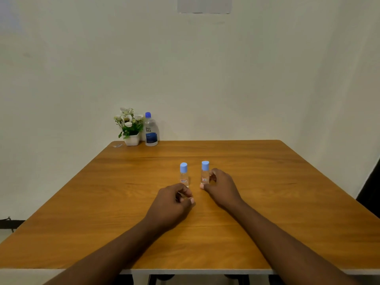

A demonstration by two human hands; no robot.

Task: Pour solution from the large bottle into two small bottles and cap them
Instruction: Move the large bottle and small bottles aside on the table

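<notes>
Two small clear bottles with light blue caps stand upright side by side at the middle of the wooden table (267,182). My right hand (222,188) grips the right small bottle (205,173) low on its body, thumb in front and fingers behind. My left hand (174,200) rests on the table just in front of the left small bottle (183,174), its fingers curled against the thumb and nothing visible in them. The large clear bottle (151,130), with a blue cap and a blue label, stands capped at the back left of the table.
A small white pot of white artificial flowers (130,128) stands right beside the large bottle at the table's far left corner. A small scrap (117,145) lies left of the pot. A plain wall rises directly behind the table.
</notes>
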